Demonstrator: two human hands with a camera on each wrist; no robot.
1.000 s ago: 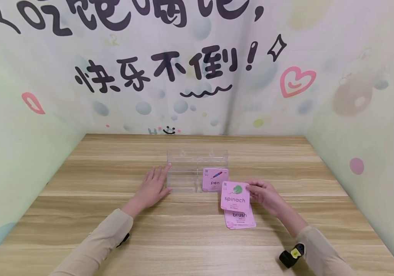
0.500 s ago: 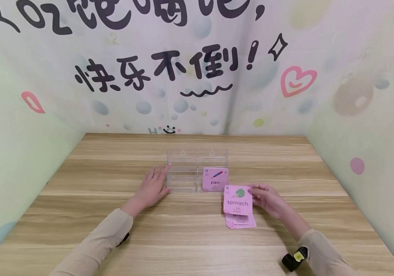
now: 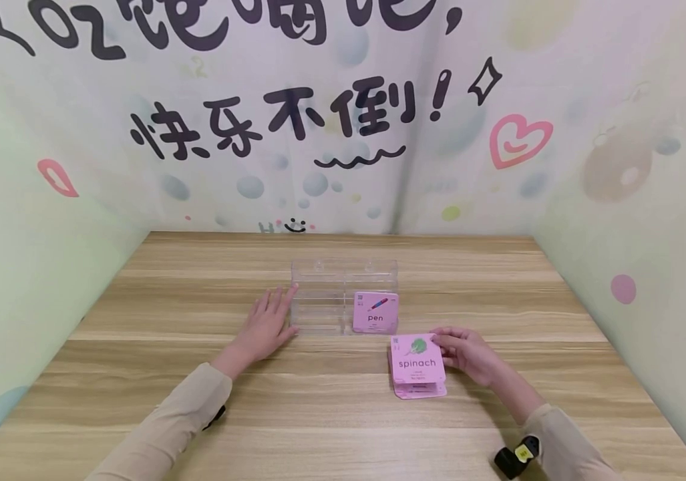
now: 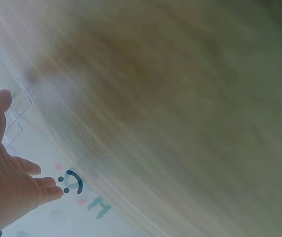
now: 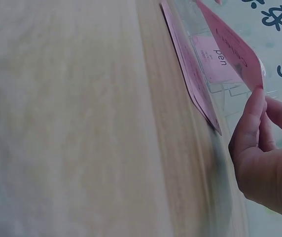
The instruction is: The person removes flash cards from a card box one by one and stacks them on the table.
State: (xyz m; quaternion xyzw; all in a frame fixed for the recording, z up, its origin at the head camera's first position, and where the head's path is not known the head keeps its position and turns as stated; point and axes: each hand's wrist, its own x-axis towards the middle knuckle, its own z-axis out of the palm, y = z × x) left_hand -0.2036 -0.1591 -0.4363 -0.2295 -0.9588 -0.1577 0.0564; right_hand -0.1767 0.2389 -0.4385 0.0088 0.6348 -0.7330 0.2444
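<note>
My right hand (image 3: 467, 355) pinches a pink flash card (image 3: 417, 361) marked "spinach" by its upper right corner. In the right wrist view that card (image 5: 239, 54) is tilted and raised above a small pile of pink cards (image 5: 190, 74) on the table. Most of the pile's face is hidden under it in the head view. My left hand (image 3: 263, 327) lies with fingers spread, its fingertips at the left side of a clear plastic holder (image 3: 318, 314). A pink "pen" card (image 3: 375, 312) stands in the holder's right compartment.
All of this is on a wood-grain table (image 3: 343, 434). A printed cloth wall (image 3: 246, 167) with black lettering rises behind its back edge. A black wrist device (image 3: 517, 457) sits at the right cuff.
My right hand has brought the spinach card down and slightly right, so it now covers more of the pile with the "brush" card. My left hand has stayed at the holder.
</note>
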